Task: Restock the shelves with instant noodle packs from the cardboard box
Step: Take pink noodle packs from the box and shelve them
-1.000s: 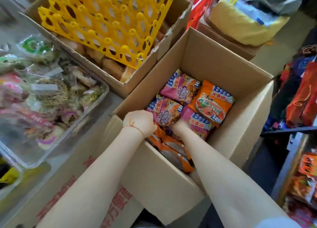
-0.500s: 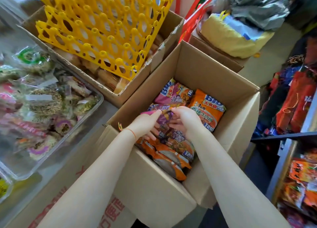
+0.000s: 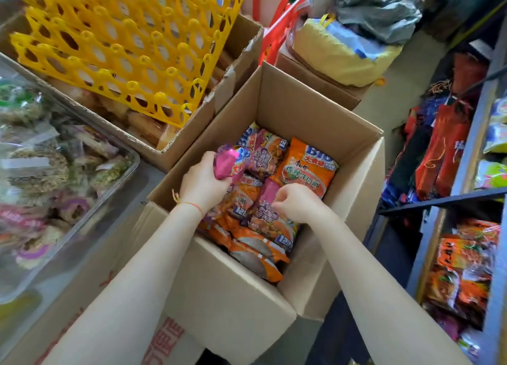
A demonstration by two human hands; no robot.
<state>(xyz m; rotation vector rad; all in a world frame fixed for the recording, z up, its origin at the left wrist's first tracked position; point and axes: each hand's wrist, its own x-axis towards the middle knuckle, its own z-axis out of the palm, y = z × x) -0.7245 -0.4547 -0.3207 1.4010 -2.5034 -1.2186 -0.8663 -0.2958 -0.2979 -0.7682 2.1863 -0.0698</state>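
1. A crowded shop aisle: an open cardboard box (image 3: 274, 112) sits on the floor, with shelves (image 3: 472, 197) of packaged goods to the right of the box.
2. Noodle packs (image 3: 304, 169), orange and pink, lie jumbled inside the box.
3. The left hand (image 3: 204, 182) is over the box's left side, fingers curled round a pink pack (image 3: 227, 162) raised above the others.
4. The right hand (image 3: 297, 204) is at the box's middle, fingers bent, pinching the edge of another pink pack (image 3: 267, 197) lying in the pile.
5. Left of the box stands a second carton holding yellow egg trays (image 3: 123, 48).
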